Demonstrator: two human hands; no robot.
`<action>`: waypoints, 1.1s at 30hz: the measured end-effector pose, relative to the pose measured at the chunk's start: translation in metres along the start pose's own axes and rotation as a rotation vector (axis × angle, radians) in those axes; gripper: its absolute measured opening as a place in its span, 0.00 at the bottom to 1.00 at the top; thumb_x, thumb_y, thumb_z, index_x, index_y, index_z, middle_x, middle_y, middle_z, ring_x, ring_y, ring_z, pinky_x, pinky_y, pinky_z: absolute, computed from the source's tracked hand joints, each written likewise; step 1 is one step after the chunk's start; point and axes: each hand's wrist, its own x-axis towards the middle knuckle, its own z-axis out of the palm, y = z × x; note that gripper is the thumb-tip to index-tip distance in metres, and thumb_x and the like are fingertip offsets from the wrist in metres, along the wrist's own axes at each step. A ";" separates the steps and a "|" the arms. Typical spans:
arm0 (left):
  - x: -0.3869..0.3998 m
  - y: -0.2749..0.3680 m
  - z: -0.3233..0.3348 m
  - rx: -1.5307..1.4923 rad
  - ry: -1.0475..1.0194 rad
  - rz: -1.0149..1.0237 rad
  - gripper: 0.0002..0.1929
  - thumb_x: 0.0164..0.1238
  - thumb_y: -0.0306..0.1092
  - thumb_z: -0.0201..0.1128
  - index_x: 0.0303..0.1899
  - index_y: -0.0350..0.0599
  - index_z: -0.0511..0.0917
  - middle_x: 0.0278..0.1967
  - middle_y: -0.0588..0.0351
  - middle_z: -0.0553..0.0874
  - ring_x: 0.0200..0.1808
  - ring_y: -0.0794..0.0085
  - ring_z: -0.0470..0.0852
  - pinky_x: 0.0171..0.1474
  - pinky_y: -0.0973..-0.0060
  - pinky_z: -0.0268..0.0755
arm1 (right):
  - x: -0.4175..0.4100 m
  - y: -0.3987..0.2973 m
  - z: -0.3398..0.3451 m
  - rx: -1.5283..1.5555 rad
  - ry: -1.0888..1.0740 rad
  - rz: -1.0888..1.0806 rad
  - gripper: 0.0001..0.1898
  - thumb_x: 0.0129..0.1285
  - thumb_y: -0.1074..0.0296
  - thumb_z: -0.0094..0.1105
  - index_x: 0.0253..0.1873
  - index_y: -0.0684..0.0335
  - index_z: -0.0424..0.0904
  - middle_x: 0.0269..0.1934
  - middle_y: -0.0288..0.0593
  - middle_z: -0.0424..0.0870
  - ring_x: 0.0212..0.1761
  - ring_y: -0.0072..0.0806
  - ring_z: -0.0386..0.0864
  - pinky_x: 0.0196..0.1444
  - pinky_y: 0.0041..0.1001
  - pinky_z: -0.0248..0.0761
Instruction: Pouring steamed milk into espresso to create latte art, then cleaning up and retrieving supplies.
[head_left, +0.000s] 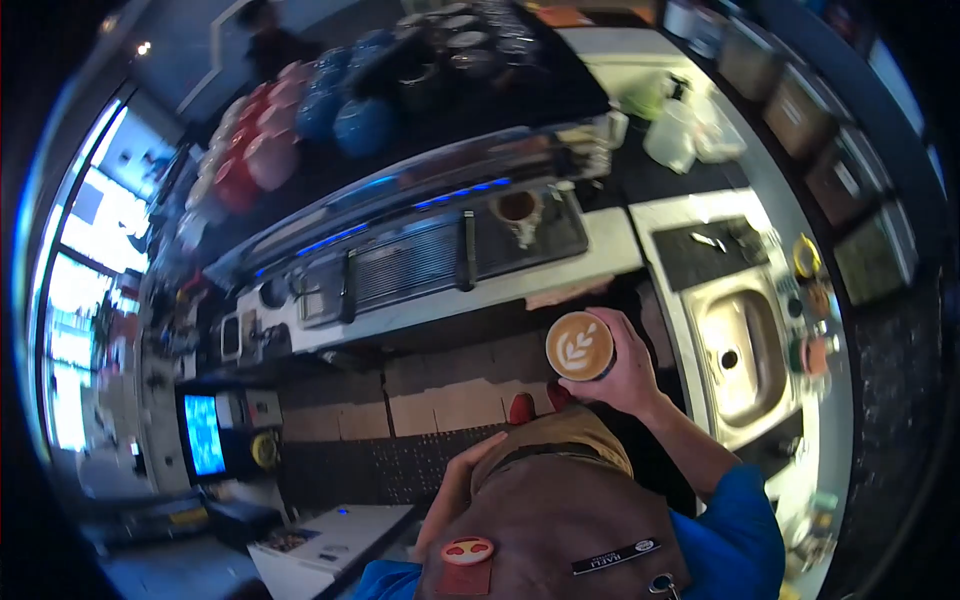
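My right hand (630, 367) is wrapped around a round cup (580, 346) and holds it out over the floor. Coffee fills the cup, its tan foam marked with a white leaf-shaped latte pattern. Beside my hip, against the brown apron (547, 502), hangs my left hand (480, 452); its fingers are partly hidden, and I cannot tell how they are curled. Beyond the cup is the counter with an espresso machine, whose slatted drip tray (409, 259) faces me. A vessel with dark brown liquid (517, 206) sits at the tray's right end.
Blue cups (364, 127), red cups (238, 184) and pink cups (271, 160) crowd the machine's top. To the right, a steel sink (780, 416) is set in the counter. Lidded containers (802, 112) line a shelf. A lit screen (204, 435) glows at left.
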 end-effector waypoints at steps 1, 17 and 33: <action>0.003 -0.014 -0.002 -0.107 -0.069 0.023 0.34 0.76 0.59 0.54 0.71 0.41 0.68 0.70 0.52 0.71 0.71 0.71 0.68 0.74 0.72 0.56 | 0.006 -0.004 0.007 0.025 -0.048 -0.059 0.45 0.38 0.60 0.85 0.62 0.65 0.69 0.55 0.49 0.78 0.56 0.43 0.80 0.60 0.35 0.74; 0.045 -0.116 0.029 -0.258 0.155 0.396 0.29 0.78 0.54 0.52 0.70 0.44 0.71 0.65 0.52 0.77 0.66 0.67 0.74 0.69 0.69 0.64 | 0.038 -0.043 0.079 0.094 -0.576 -0.301 0.46 0.38 0.49 0.84 0.63 0.62 0.71 0.57 0.47 0.78 0.58 0.42 0.80 0.61 0.36 0.73; 0.094 -0.247 -0.098 -0.158 0.582 -0.206 0.32 0.69 0.59 0.57 0.59 0.39 0.81 0.56 0.42 0.85 0.58 0.55 0.83 0.58 0.63 0.75 | 0.078 -0.101 0.047 -0.021 -0.356 -0.234 0.47 0.39 0.50 0.85 0.64 0.62 0.70 0.59 0.49 0.77 0.62 0.43 0.77 0.64 0.38 0.71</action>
